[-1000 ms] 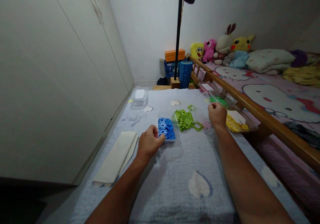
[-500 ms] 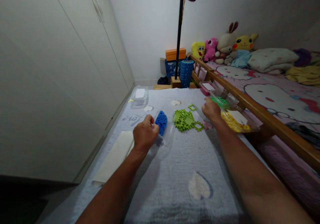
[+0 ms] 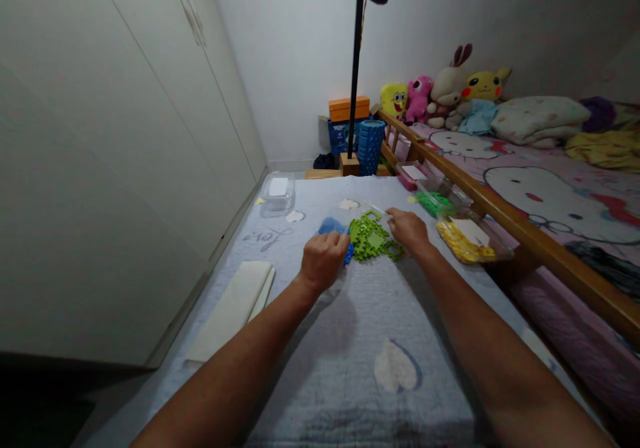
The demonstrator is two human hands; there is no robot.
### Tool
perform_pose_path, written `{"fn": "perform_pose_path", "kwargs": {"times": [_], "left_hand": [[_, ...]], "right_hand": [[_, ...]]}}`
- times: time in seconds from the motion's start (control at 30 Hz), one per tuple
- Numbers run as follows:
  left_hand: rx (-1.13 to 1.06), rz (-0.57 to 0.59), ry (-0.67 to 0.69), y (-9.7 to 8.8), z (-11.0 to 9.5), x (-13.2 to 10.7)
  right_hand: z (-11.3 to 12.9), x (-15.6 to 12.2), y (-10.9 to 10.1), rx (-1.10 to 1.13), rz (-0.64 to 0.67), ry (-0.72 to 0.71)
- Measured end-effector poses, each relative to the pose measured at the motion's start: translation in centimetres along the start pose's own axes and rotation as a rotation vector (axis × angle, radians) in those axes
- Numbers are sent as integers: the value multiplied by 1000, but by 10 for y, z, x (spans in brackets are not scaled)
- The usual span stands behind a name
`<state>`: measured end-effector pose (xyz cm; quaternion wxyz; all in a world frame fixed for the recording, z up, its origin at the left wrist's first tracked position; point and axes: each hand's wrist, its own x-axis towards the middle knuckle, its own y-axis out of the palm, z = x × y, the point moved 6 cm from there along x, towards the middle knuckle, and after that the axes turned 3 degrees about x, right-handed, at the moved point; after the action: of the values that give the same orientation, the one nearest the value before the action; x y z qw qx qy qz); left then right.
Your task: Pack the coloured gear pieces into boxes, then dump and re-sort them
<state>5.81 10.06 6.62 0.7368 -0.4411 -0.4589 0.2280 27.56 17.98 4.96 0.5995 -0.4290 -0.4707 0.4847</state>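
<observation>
My left hand [image 3: 323,261] is closed on the near left side of a clear plastic box holding blue interlocking pieces [image 3: 349,255]. The hand covers much of the box, and the blue looks smeared behind it. Just right of it lies a pile of lime-green interlocking pieces [image 3: 370,238] on the cloth. My right hand [image 3: 409,231] is at the right edge of that pile, its fingers pinched on the rim of a clear plastic container [image 3: 377,209]. The container's outline is hard to make out against the cloth and green pieces.
Along the table's right edge stand clear boxes of yellow pieces [image 3: 467,241], green pieces [image 3: 434,203] and a red box [image 3: 411,175]. A lidded clear box [image 3: 279,191] is at far left, a folded pale sheet [image 3: 233,311] nearer. A wooden bed rail [image 3: 450,175] borders the right.
My left hand has moved right with the blue pieces' box, up to the green pile. My right hand has come left and nearer, from beside the green box to the pile.
</observation>
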Motion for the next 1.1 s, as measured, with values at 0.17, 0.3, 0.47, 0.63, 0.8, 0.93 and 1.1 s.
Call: {"fn": "perform_pose_path", "kwargs": {"times": [0.17, 0.3, 0.47, 0.63, 0.8, 0.93, 1.1], "left_hand": [[-50, -115, 194, 4, -34, -5], [-114, -164, 286, -3, -41, -6], [-278, -67, 232, -14, -26, 3], [-286, -55, -110, -14, 8, 3], [-471, -243, -641, -15, 46, -23], [-865, -325, -880, -7, 56, -40], [-1326, -209, -992, 17, 37, -44]], "right_hand": [[6, -24, -2, 125, -44, -61], [3, -41, -9, 314, -100, -74], [-6, -51, -15, 520, -290, -34], [0, -61, -19, 523, -516, -86], [21, -77, -26, 479, -640, -205], [41, -91, -31, 385, -694, -265], [73, -106, -28, 309, -622, -389]]}}
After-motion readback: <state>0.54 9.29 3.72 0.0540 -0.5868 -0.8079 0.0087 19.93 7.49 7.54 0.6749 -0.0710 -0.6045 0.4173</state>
